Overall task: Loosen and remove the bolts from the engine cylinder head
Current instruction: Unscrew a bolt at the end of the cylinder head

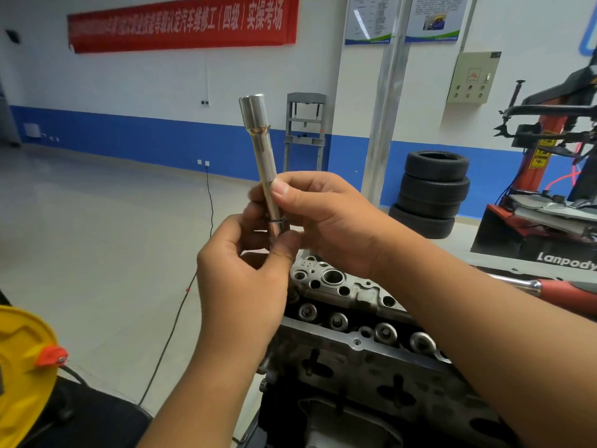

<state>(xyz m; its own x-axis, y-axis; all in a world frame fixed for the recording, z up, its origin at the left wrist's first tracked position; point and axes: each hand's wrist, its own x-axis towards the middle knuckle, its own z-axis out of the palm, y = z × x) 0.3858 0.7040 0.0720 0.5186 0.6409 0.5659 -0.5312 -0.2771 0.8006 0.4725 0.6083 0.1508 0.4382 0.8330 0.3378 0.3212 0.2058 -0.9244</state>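
Note:
I hold a long chrome extension bar upright in front of me, its wider end at the top. My right hand pinches the bar's shaft between thumb and fingers. My left hand grips a small socket at the bar's lower end, mostly hidden by my fingers. Below my hands lies the grey engine cylinder head, with round valve caps and bolt holes along its top. A ratchet wrench with a red handle rests beyond my right forearm.
A yellow container with an orange cap stands at the lower left. A black cable runs across the floor. Stacked tyres and a red tyre machine stand at the right. A grey press frame is by the far wall.

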